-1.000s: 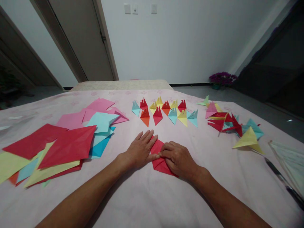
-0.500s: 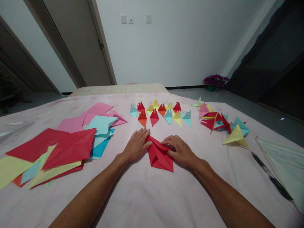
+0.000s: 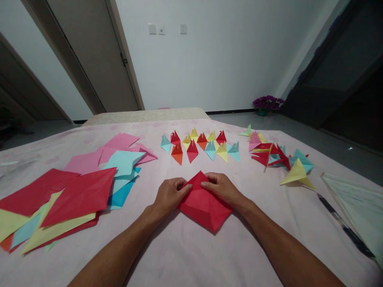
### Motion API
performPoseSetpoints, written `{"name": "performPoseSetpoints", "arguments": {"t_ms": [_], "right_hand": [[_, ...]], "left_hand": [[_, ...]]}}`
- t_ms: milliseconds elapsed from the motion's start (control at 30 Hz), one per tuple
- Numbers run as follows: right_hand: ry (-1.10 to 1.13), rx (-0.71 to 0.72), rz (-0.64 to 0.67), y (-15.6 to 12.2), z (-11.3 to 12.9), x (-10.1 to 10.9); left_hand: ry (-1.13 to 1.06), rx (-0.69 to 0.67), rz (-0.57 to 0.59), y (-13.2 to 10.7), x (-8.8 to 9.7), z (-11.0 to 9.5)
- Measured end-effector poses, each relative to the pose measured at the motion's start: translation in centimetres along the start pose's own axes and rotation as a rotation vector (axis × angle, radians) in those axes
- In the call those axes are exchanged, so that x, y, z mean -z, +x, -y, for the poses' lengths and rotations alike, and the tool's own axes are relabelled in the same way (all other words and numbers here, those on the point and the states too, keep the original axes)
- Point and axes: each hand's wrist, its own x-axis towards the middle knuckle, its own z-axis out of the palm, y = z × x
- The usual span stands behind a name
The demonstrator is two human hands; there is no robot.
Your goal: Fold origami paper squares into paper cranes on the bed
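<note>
A red sheet of origami paper (image 3: 206,209), folded into a diamond with creases across it, is held in front of me over the table. My left hand (image 3: 172,194) pinches its upper left edge, thumb on top and fingers curled behind. On the upper right edge my right hand (image 3: 223,189) grips in the same way, its thumb near the top corner. Fingers behind the paper are partly hidden. Just beyond stand two rows of small folded paper cranes (image 3: 192,151) in red, orange, yellow and light blue.
Loose paper sheets (image 3: 79,195) in red, pink, yellow and blue lie spread at the left. At the right are a heap of folded paper pieces (image 3: 271,155), a yellow folded piece (image 3: 297,173), a pen (image 3: 344,225) and a pale notebook (image 3: 356,203). A pink cloth (image 3: 191,263) covers the table.
The red paper has gone from a partly folded shape pressed on the table to a wider diamond held between both hands. My left hand has changed from flat to pinching.
</note>
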Motion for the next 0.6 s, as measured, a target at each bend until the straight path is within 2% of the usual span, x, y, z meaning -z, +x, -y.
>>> {"name": "performPoseSetpoints", "arguments": {"t_ms": [167, 300, 433, 533, 600], "right_hand": [[-0.127, -0.011, -0.058, 0.4, 0.3, 1.3], [-0.048, 0.012, -0.085, 0.6, -0.2, 1.7], [-0.038, 0.025, -0.118, 0.8, -0.7, 1.7], [-0.037, -0.022, -0.047, 0.7, -0.8, 1.7], [-0.050, -0.043, -0.007, 0.7, -0.7, 1.6]], "left_hand": [[-0.266, 0.203, -0.049, 0.2, -0.1, 0.7], [-0.437, 0.293, -0.070, 0.5, 0.0, 1.0], [-0.463, 0.330, 0.019, 0.7, 0.1, 1.2], [-0.466, 0.335, 0.098, 0.9, 0.2, 1.1], [-0.474, 0.332, 0.088, 1.1, 0.1, 1.1]]}}
